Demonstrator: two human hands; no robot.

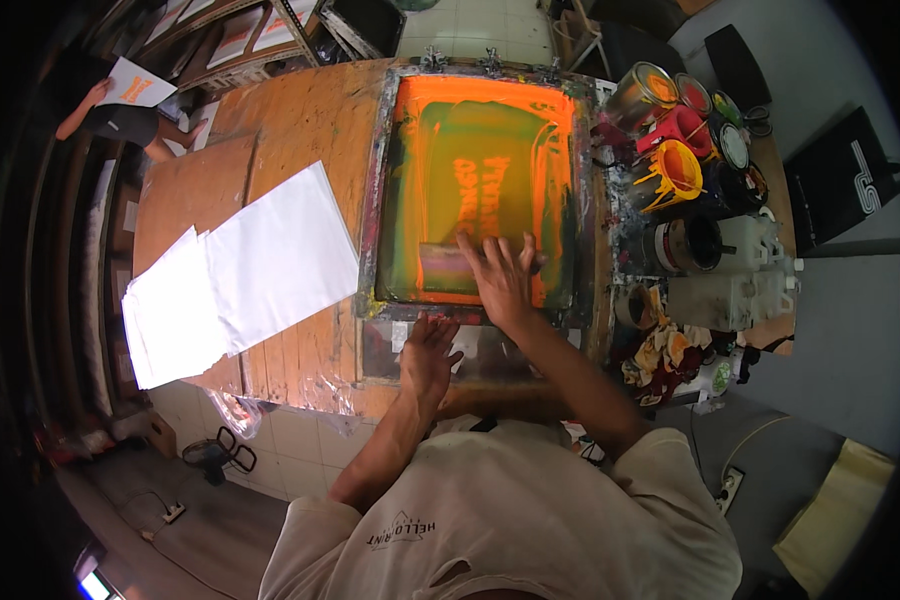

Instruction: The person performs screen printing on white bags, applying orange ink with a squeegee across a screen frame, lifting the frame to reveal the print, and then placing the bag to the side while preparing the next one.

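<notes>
A screen printing frame point(368, 235) lies on the wooden table, its green mesh point(450, 135) smeared with orange ink around the sides. Orange lettering shows in the mesh's middle. My right hand point(505, 280) grips a squeegee point(444, 260) from above, fingers spread along it, over the near part of the mesh. The squeegee lies crosswise, and its right part is mostly covered by the hand. At the frame's near edge, my left hand point(430, 352) rests with fingers stretched out and thumb apart, holding nothing. Clamps point(490, 62) sit along the frame's far edge.
White paper sheets point(280, 260) lie in overlapping stacks left of the frame. Open ink cans point(678, 168) crowd the right side, with stained rags point(670, 350) nearer me. At far left, another person's hand point(98, 92) holds a printed white sheet point(138, 84). Shelves stand behind.
</notes>
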